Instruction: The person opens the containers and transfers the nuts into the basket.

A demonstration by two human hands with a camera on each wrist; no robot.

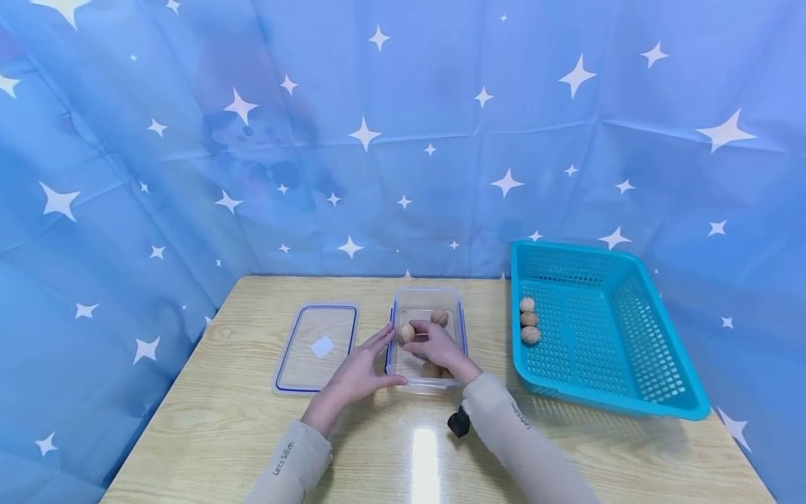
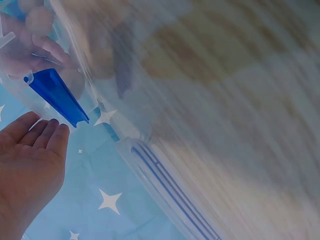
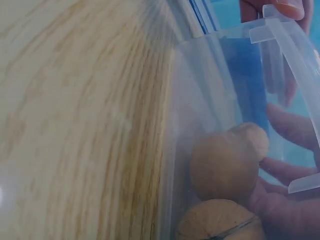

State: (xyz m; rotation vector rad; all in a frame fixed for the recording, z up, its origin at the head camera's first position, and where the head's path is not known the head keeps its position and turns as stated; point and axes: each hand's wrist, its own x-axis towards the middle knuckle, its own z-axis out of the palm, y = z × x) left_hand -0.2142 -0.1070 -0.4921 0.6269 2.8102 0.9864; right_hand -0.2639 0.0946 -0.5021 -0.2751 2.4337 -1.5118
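A clear plastic box [image 1: 420, 381] with blue side clips stands on the table, several walnuts inside it. My right hand [image 1: 437, 346] reaches into the box and pinches a walnut [image 1: 406, 333] near its left wall. Another walnut [image 1: 439, 318] lies at the back of the box, and more walnuts [image 3: 220, 220] show through the near wall in the right wrist view. Against the box's left side rests my left hand [image 1: 362, 371], thumb at the near corner and fingers extended along the rim. A blue clip [image 2: 57, 97] hangs just above the left fingertips in the left wrist view.
The box's clear lid [image 1: 302, 387], with a blue seal and a white label, lies flat to the left. A turquoise basket [image 1: 676, 409] stands at the right with three walnuts [image 1: 529, 319] along its left side. A small black object [image 1: 459, 423] sits beside the right sleeve.
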